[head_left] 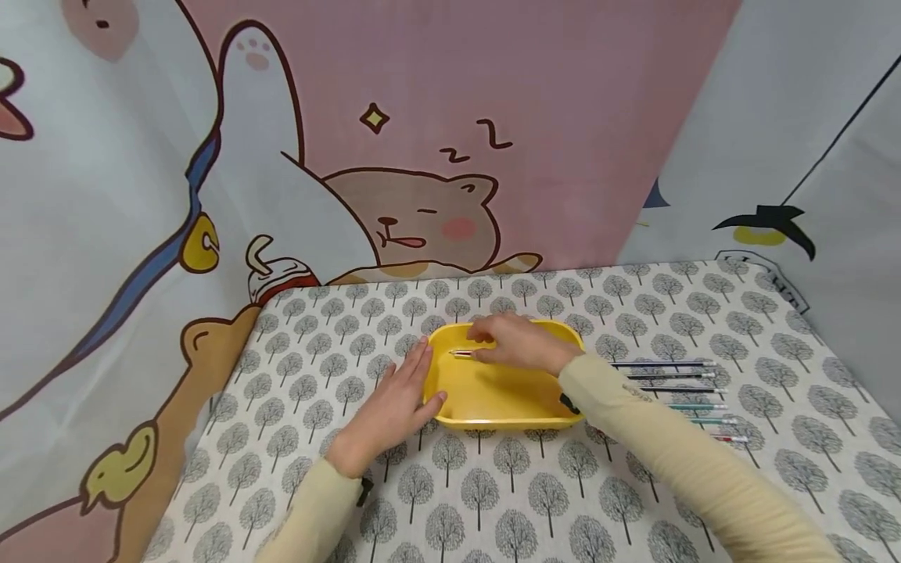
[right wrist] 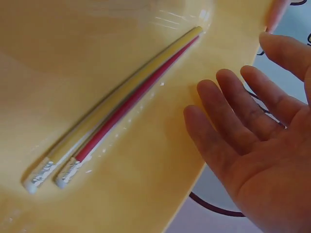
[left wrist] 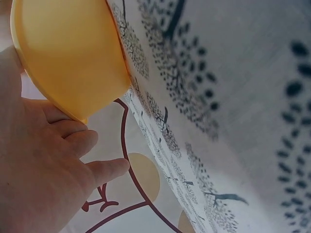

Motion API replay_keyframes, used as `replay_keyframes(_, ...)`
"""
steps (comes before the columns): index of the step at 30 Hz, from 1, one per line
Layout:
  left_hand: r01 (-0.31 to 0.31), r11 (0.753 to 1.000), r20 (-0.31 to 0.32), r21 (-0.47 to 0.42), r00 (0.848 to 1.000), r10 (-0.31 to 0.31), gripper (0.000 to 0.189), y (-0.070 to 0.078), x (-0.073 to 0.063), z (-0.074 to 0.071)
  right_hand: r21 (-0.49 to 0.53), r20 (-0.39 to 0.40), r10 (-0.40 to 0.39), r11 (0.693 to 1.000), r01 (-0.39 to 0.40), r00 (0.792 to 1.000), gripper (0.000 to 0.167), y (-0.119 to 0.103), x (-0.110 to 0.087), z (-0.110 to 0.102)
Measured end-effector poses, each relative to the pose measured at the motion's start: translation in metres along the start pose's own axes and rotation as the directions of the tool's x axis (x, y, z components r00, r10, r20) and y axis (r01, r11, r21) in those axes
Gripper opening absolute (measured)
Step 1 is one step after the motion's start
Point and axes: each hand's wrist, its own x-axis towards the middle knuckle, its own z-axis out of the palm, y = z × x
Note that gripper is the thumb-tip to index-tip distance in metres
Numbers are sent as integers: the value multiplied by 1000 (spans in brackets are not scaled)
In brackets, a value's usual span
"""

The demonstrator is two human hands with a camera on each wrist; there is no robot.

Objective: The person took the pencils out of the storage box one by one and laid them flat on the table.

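A yellow plastic tray [head_left: 507, 399] lies on the patterned cloth. My left hand [head_left: 403, 391] rests at its left rim, fingers fairly straight and thumb over the near corner; the left wrist view shows fingertips along the tray wall [left wrist: 73, 58]. Inside the tray, a yellow pencil [right wrist: 121, 97] and a red pencil [right wrist: 131, 104] lie side by side with white eraser ends. Over the tray's far side hovers my right hand [head_left: 517, 342], fingers loosely bent with nothing between them. It covers most of the pencils in the head view, where only their tips [head_left: 461, 353] show.
Right of the tray several pencils lie in a row, among them a dark pencil [head_left: 676, 389] and a teal pencil [head_left: 697, 407], partly behind the right sleeve [head_left: 655, 422]. A cartoon-printed curtain [head_left: 563, 141] rises behind the table cloth [head_left: 450, 500].
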Motion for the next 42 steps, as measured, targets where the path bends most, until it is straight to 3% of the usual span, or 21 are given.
replay_keyframes(10, 21, 1000, 18, -7, 1000, -21, 77, 0, -5, 1, -2, 85, 64, 998, -64, 994, 29, 6, -2, 8)
replay_keyframes(22, 9, 1000, 10, 4, 1000, -10, 78, 0, -1, 2, 1, 87, 76, 997, -77, 993, 21, 13, -2, 12)
replay_keyframes(30, -6, 1000, -10, 24, 1000, 7, 78, 0, 1, 1, 11, 60, 55, 998, -56, 997, 27, 14, -4, 17)
replay_keyframes(42, 1, 999, 11, 34, 1000, -1, 78, 0, 1, 3, -79, 28, -64, 995, 66, 998, 19, 18, -1, 30)
